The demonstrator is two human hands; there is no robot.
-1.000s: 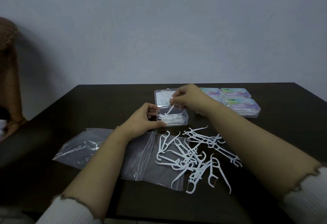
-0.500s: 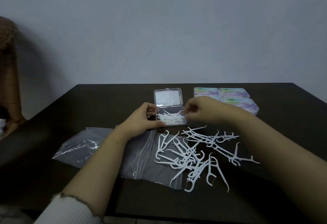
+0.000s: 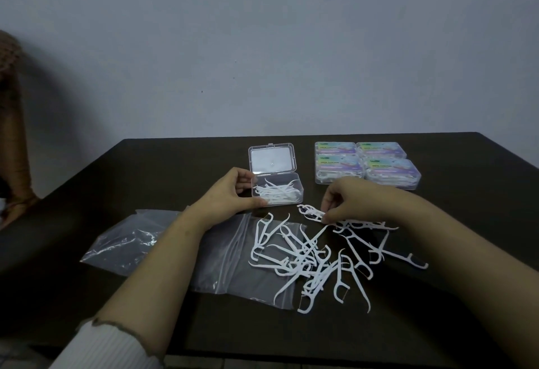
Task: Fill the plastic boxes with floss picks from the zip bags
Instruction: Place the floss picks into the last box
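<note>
1. Head view shows a dark table [image 3: 175, 170] with one clear plastic box [image 3: 277, 190] standing open just past centre, at about 12 o'clock from the pile of loose picks; its lid [image 3: 272, 158] is tipped back toward the wall.
2. Progress, as a judgement: the open box holds a shallow layer of floss picks [image 3: 277, 193] and looks only partly filled, so this box is somewhere in the middle of its filling.
3. Four closed boxes [image 3: 367, 166] with coloured labels sit at 1 o'clock, set two by two and touching; they appear already filled and shut, which would make the open box the fifth.
4. What is left: a loose pile of floss picks [image 3: 315, 255] lies on the table at 6 o'clock from the open box, partly on the zip bag. They overlap too much for an exact count; roughly two dozen.
5. One zip bag [image 3: 186, 249] is visible, lying flat and seemingly empty at 8 o'clock from the box, under the left forearm. Whether a second bag lies beneath it cannot be told.
6. The left hand [image 3: 230, 196] grips the box's near left corner, thumb along the front wall and fingers curled at the left side, steadying it.
7. The right hand [image 3: 347, 202] is down at the pile's far edge, at 4 o'clock from the box, thumb and fingertips pinching a small bunch of picks [image 3: 310, 212] whose ends stick out to the left.
</note>
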